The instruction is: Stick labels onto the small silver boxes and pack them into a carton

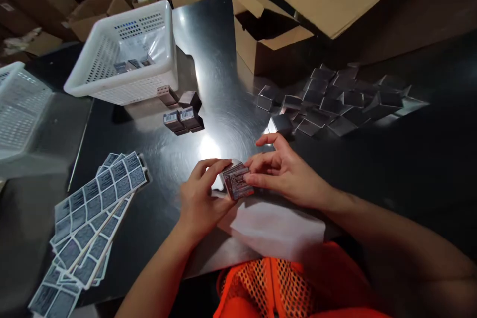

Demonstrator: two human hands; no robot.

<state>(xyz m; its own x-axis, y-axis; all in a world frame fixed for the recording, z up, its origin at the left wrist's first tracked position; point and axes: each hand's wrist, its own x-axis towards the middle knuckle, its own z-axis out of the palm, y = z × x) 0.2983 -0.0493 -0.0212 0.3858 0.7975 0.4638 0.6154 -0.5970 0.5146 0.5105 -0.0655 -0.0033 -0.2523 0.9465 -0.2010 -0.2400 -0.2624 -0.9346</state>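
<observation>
Near the table's front edge, my left hand point(204, 194) is closed around a small printed box point(238, 182), its dark text-covered face turned up toward me. My right hand point(285, 171) meets the box's right side, thumb and a finger pinching there while the index finger stands raised. Whether a label or film lies between those fingertips is too small to tell. Under and beside the hands lies a white sheet point(279, 226). Beyond my left hand stand several small boxes with barcode labels point(184, 118). Left of it, sheets of grey printed labels point(100, 196) lie fanned in an overlapping pile.
A white perforated basket point(132, 90) with small boxes inside stands behind the labelled boxes. Several dark, shiny small boxes point(328, 102) are heaped at right. An open carton point(246, 42) stands behind them. Another white basket point(24, 119) is at far left.
</observation>
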